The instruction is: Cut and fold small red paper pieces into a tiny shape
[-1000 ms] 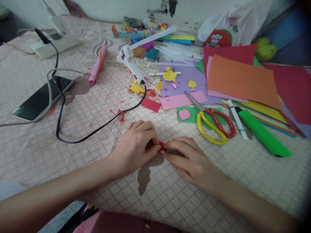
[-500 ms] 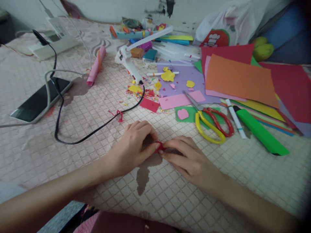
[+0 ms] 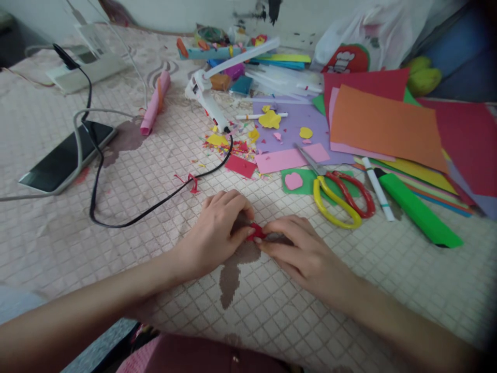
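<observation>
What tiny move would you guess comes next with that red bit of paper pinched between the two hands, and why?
Probably one more small fold or roll, pressed flat. The left hand and right hand meet fingertip to fingertip on the small red paper piece, low over the tablecloth. The piece looks curled and only partly shaped, while the scissors and glue gun lie untouched.

Soft, even daylight, faint shadows under hands; wide-angle bending at edges, dark vignetted right corners, slight blur.

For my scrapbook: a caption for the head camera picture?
Both hands, left and right, pinch a small red paper piece near scissors.
</observation>
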The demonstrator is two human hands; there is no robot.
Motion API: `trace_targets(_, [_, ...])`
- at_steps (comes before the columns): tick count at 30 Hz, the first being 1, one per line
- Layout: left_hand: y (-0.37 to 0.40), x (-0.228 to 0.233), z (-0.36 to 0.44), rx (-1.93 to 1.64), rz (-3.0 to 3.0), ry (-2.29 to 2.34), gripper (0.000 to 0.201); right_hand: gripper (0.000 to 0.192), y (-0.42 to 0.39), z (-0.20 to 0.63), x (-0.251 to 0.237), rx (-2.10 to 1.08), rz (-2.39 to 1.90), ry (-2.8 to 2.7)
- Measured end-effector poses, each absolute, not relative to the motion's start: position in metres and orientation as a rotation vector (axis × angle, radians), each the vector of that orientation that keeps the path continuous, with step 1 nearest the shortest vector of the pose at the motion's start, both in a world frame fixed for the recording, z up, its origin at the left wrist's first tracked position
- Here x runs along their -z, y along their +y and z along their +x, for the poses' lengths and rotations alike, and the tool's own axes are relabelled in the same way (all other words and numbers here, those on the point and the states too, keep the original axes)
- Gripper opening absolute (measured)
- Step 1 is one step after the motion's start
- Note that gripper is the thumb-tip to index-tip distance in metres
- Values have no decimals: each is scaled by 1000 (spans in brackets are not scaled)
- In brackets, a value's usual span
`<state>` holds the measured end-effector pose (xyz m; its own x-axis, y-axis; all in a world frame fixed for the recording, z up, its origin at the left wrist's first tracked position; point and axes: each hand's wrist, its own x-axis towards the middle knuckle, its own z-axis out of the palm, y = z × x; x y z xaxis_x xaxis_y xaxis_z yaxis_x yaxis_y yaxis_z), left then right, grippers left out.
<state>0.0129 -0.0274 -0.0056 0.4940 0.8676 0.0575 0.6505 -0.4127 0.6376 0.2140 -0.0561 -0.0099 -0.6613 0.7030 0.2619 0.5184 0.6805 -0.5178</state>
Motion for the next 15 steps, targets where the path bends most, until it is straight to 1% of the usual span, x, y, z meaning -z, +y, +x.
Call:
trace_targets(3, [-26, 5, 13, -512, 2186, 1244, 10, 20, -56, 214, 10, -568, -949, -2450])
trace_targets(7, [-24, 1, 11, -492, 2153, 1204, 3, 20, -57, 215, 11, -583, -962, -2458])
trace_targets(11, [-25, -2, 9, -472, 2146, 1193, 2, 19, -57, 216, 12, -591, -958, -2458])
trace_targets(13, [-27, -1, 9, -474, 2152, 1203, 8, 19, -57, 216, 12, -591, -953, -2452])
trace_targets(15, [-28, 1, 10, -485, 2155, 1220, 11, 19, -56, 216, 12, -596, -953, -2449])
